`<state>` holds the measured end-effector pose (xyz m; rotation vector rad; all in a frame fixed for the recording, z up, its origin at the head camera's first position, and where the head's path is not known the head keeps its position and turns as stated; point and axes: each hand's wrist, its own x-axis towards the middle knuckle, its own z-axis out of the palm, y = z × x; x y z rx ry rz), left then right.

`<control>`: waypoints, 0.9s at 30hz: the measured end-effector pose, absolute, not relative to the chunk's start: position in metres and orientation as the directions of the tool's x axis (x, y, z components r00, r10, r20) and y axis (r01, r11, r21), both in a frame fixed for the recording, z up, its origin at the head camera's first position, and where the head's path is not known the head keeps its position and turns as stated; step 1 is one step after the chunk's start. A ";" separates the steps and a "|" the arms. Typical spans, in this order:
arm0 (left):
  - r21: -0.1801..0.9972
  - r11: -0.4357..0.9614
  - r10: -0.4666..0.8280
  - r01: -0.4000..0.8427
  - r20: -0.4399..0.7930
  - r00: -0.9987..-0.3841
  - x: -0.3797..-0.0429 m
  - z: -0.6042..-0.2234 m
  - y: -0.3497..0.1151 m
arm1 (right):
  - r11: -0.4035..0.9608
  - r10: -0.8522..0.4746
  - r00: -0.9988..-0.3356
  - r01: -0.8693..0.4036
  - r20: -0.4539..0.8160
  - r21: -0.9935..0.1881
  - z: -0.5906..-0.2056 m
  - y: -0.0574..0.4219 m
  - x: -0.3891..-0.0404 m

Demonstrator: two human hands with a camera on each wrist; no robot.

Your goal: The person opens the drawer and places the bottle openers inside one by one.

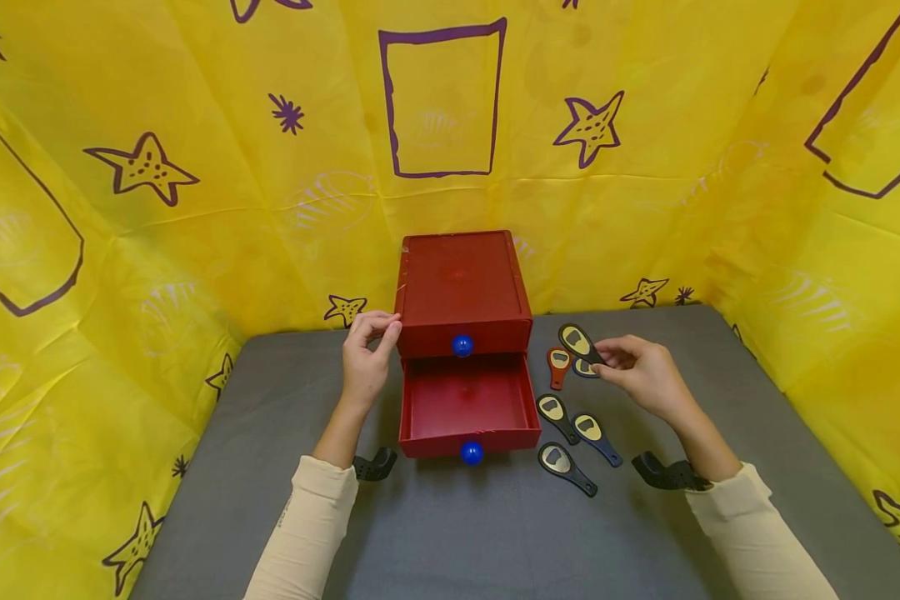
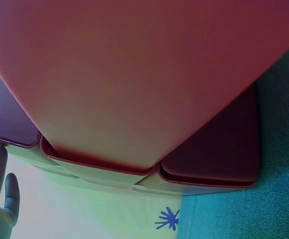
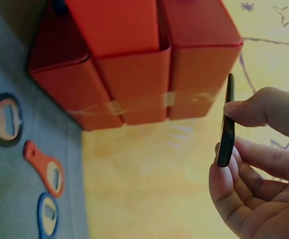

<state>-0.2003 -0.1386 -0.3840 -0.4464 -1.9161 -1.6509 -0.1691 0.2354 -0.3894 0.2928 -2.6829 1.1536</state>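
Note:
A red drawer unit [image 1: 461,279] stands with one drawer [image 1: 468,408] pulled out, and the inside of that drawer shows bare red. My left hand [image 1: 366,360] rests its fingertips against the unit's left front edge, near the top. My right hand [image 1: 648,379] pinches a black bottle opener [image 1: 573,337] between thumb and fingers, raised to the right of the unit. In the right wrist view, the opener [image 3: 227,132] appears edge-on. Below it lie a red bottle opener [image 1: 558,362] and a blue-rimmed one [image 3: 48,214], partly covered in the head view.
More bottle openers lie right of the open drawer: a black one [image 1: 555,412], a blue one [image 1: 596,435] and another black one [image 1: 565,467]. Blue knobs [image 1: 462,346] mark the drawer fronts. A yellow patterned cloth [image 1: 330,108] encloses the grey table [image 1: 450,533] at back and sides.

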 end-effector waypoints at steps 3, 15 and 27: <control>0.791 0.184 -0.109 0.584 0.607 -0.787 -0.201 -0.384 -0.139 | 0.656 -0.106 -0.952 -0.284 0.287 -0.699 -0.383 0.231 -0.167; 0.801 0.193 -0.102 0.567 0.591 -0.800 -0.200 -0.383 -0.139 | 0.616 -0.147 -0.923 -0.367 0.356 -0.697 -0.364 0.211 -0.164; 0.805 0.195 -0.105 0.559 0.584 -0.805 -0.199 -0.383 -0.139 | 0.554 -0.221 -0.896 -0.441 0.386 -0.707 -0.350 0.190 -0.164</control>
